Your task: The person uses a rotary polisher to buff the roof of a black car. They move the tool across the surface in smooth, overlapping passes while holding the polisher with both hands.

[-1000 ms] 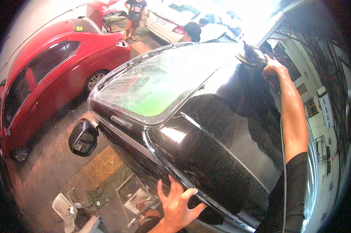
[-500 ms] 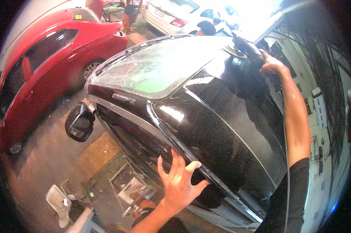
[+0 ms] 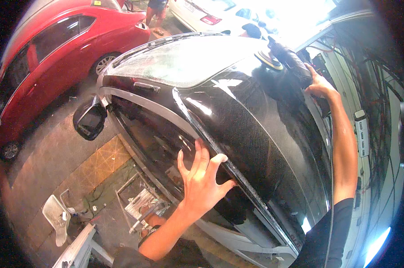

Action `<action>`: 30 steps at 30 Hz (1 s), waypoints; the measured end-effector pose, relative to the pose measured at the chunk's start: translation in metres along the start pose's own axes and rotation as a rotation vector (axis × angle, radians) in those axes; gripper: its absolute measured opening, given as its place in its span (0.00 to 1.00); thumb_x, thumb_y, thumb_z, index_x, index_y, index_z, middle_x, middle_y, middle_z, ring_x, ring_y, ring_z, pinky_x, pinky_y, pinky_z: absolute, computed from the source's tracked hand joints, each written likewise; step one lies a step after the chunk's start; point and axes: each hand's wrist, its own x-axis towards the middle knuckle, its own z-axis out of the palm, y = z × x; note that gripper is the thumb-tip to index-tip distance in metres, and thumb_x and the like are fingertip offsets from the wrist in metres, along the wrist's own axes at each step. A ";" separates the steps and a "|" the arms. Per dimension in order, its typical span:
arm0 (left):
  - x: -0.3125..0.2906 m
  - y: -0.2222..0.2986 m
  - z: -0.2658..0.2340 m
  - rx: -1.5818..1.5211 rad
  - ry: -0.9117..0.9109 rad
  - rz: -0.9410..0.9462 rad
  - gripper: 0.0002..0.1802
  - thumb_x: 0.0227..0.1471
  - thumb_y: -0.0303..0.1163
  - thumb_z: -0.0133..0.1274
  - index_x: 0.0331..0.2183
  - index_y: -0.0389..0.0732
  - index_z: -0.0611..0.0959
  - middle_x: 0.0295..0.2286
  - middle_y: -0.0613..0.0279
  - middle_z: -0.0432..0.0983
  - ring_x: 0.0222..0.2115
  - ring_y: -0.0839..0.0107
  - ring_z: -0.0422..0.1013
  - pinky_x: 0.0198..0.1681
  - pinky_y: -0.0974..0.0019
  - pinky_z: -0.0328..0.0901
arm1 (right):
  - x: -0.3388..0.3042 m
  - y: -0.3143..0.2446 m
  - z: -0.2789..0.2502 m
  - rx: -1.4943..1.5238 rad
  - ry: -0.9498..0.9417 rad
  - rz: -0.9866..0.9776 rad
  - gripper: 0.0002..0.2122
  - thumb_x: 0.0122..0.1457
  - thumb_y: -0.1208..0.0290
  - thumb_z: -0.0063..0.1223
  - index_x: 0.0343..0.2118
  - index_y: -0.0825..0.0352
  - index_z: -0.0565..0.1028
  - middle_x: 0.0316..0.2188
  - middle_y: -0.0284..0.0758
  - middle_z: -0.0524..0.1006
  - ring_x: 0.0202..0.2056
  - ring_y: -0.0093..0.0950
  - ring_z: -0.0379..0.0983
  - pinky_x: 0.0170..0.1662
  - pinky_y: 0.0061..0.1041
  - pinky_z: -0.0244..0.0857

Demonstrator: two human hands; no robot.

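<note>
A black car's glossy roof spreads out in front of me, dusted with fine specks. Far out on it, near the windshield, rests a black power polisher with a yellow-edged round pad that looks tilted. My right hand is closed round the polisher's rear end, arm stretched out; a cord hangs along that arm. My left hand leans against the roof's side edge beside the door window, fingers spread, some fingertips touching the trim strip. It holds nothing.
The car's side mirror juts out on the left. A red car and a white car stand beyond. Below me are a white plastic chair and a metal step frame. Another person's legs show at the top.
My view has shifted, so the roof and cars sit differently in the picture. The polisher stays near the windshield edge, its pad showing more of its yellow rim. Both hands keep their places.
</note>
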 end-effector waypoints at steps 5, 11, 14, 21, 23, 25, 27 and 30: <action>0.000 0.002 0.003 -0.023 0.020 -0.001 0.42 0.33 0.46 0.75 0.51 0.51 0.73 0.61 0.28 0.60 0.67 0.42 0.52 0.65 0.30 0.34 | -0.016 0.000 -0.003 -0.024 0.018 -0.027 0.55 0.38 0.73 0.65 0.72 0.48 0.46 0.54 0.54 0.74 0.55 0.48 0.73 0.60 0.39 0.65; 0.001 0.005 0.000 0.000 -0.026 -0.038 0.41 0.32 0.44 0.74 0.49 0.47 0.76 0.61 0.32 0.62 0.68 0.44 0.50 0.67 0.33 0.32 | 0.000 -0.013 -0.008 -0.055 -0.007 0.004 0.56 0.37 0.73 0.65 0.72 0.49 0.46 0.54 0.54 0.74 0.55 0.47 0.73 0.60 0.39 0.66; 0.001 0.005 -0.001 -0.031 -0.027 -0.020 0.42 0.32 0.44 0.75 0.50 0.49 0.74 0.62 0.28 0.58 0.68 0.42 0.51 0.66 0.32 0.33 | 0.014 -0.015 -0.012 -0.054 -0.037 0.034 0.56 0.37 0.73 0.66 0.72 0.50 0.46 0.56 0.53 0.73 0.56 0.46 0.72 0.60 0.38 0.65; 0.002 -0.001 0.002 -0.024 0.014 0.019 0.39 0.36 0.48 0.73 0.49 0.48 0.74 0.60 0.29 0.63 0.66 0.40 0.54 0.67 0.35 0.34 | 0.046 -0.009 -0.010 -0.093 -0.046 0.079 0.58 0.37 0.72 0.67 0.73 0.52 0.44 0.60 0.52 0.70 0.60 0.44 0.69 0.63 0.37 0.63; 0.001 -0.002 0.002 -0.016 0.012 0.024 0.39 0.37 0.48 0.73 0.49 0.48 0.74 0.59 0.31 0.65 0.66 0.40 0.55 0.67 0.35 0.34 | 0.052 -0.002 -0.003 -0.116 -0.024 0.099 0.58 0.37 0.72 0.67 0.73 0.52 0.43 0.61 0.51 0.70 0.61 0.44 0.68 0.63 0.37 0.62; 0.000 -0.001 0.002 -0.063 -0.001 -0.008 0.39 0.35 0.48 0.74 0.49 0.51 0.74 0.60 0.28 0.62 0.66 0.41 0.55 0.67 0.34 0.33 | 0.056 0.005 -0.001 -0.118 -0.009 0.154 0.58 0.37 0.71 0.68 0.73 0.52 0.42 0.61 0.50 0.70 0.61 0.44 0.68 0.64 0.37 0.62; 0.000 -0.001 0.002 -0.079 -0.003 -0.020 0.39 0.35 0.47 0.74 0.49 0.52 0.75 0.60 0.27 0.61 0.66 0.42 0.55 0.66 0.34 0.33 | 0.056 0.011 -0.002 -0.084 -0.033 0.109 0.58 0.37 0.72 0.67 0.73 0.52 0.42 0.61 0.52 0.69 0.60 0.44 0.69 0.63 0.37 0.63; 0.001 -0.002 0.003 -0.045 0.019 -0.003 0.38 0.35 0.48 0.74 0.48 0.51 0.75 0.59 0.29 0.64 0.66 0.42 0.55 0.67 0.34 0.34 | 0.048 0.018 -0.001 -0.076 -0.046 0.075 0.58 0.37 0.72 0.66 0.73 0.51 0.42 0.60 0.53 0.70 0.59 0.45 0.70 0.62 0.37 0.64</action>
